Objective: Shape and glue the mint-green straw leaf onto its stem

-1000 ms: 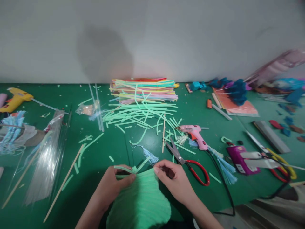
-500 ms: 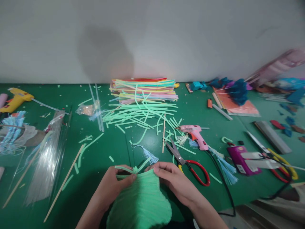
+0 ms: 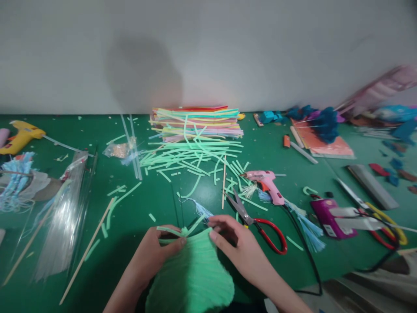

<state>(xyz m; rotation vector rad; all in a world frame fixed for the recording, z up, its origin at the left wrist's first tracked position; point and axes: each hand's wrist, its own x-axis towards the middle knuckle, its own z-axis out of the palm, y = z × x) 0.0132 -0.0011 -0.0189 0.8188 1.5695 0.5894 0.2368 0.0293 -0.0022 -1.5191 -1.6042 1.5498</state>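
Observation:
A light-green ribbed, fan-shaped piece made of pipe cleaners is held low in front of me, its lower part cut off by the picture's edge. My left hand pinches its upper left corner between thumb and fingers. Loose green ends stick out near a small knot at the top. At the upper right corner is my right hand, its thumb at the edge and its fingers lifted apart from the thumb. Just beyond the piece lies a light-blue tassel.
Red-handled scissors and a pink glue gun lie right of my hands. Loose green pipe cleaners spread before a multicoloured stack by the wall. Leftward are a wooden stick, clear plastic sleeves and a yellow glue gun.
My right hand's fingers have lifted and spread away from the thumb at the piece's edge. The left hand and the green piece have hardly moved.

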